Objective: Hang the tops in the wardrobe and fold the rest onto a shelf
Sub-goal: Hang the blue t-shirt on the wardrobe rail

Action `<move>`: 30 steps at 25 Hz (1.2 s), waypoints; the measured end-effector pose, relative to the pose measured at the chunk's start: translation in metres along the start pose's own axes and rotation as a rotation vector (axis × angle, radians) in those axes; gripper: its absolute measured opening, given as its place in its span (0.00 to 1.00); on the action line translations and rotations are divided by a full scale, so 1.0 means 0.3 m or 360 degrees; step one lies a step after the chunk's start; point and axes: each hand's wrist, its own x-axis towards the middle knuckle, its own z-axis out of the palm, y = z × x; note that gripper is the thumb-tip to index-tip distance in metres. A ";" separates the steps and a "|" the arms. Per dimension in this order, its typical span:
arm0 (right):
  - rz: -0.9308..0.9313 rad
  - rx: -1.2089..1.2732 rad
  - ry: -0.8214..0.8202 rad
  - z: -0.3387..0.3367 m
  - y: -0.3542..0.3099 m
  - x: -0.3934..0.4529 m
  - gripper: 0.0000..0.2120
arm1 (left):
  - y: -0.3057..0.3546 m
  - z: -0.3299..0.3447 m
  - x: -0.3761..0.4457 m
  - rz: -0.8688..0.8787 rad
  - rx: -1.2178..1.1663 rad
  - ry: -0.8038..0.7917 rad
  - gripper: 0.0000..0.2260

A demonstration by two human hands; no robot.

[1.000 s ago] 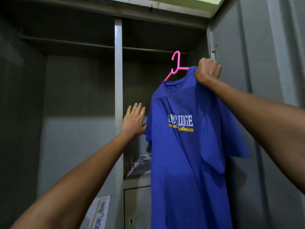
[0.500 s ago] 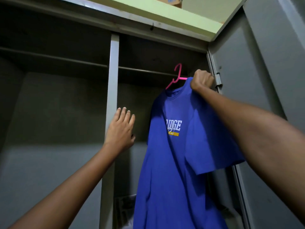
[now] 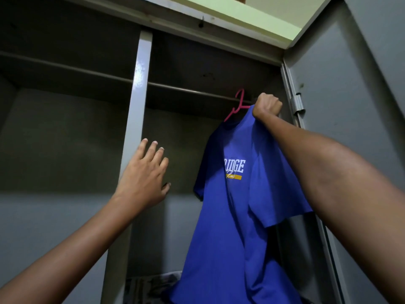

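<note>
A blue T-shirt [image 3: 228, 227] with white lettering hangs on a pink hanger [image 3: 237, 106] inside the right bay of the grey wardrobe. The hanger's hook sits at the wardrobe rail [image 3: 192, 91]; whether it rests on the rail I cannot tell. My right hand [image 3: 266, 105] grips the shirt's shoulder and the hanger arm under it, fist closed. My left hand [image 3: 143, 176] is held up with fingers spread, in front of the grey centre post [image 3: 137, 102], holding nothing and apart from the shirt.
The wardrobe's right door [image 3: 341, 119] stands open beside my right arm, with a hinge [image 3: 297, 104] near my fist. A shelf edge [image 3: 65, 68] runs across the left bay. Dark patterned cloth [image 3: 151, 286] lies low in the right bay.
My right hand has carried the shirt and hanger up and deeper into the wardrobe, to the rail. My left hand has drifted left, away from the shirt, toward the centre post.
</note>
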 end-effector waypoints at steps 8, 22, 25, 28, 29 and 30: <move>-0.0026 -0.0044 -0.0088 0.021 0.047 0.005 0.13 | -0.004 -0.009 -0.004 0.0034 0.0145 -0.0124 0.30; 0.0656 0.0772 -0.0724 0.046 0.324 -0.734 0.26 | 0.590 0.209 0.045 0.0167 -0.1804 -0.1230 0.15; 0.0671 0.0600 -0.1430 0.066 0.416 -0.912 0.22 | 0.724 0.221 0.056 0.0344 -0.2055 -0.1363 0.16; 0.0728 0.0501 -0.1921 0.110 0.454 -1.003 0.18 | 0.861 0.213 0.054 0.0522 -0.2010 -0.1636 0.20; 0.0743 0.0491 -0.1877 0.143 0.460 -1.011 0.16 | 0.898 0.215 0.054 0.0557 -0.1967 -0.1702 0.21; 0.0753 0.0456 -0.1762 0.170 0.464 -1.012 0.13 | 0.915 0.204 0.051 0.0593 -0.1923 -0.1769 0.22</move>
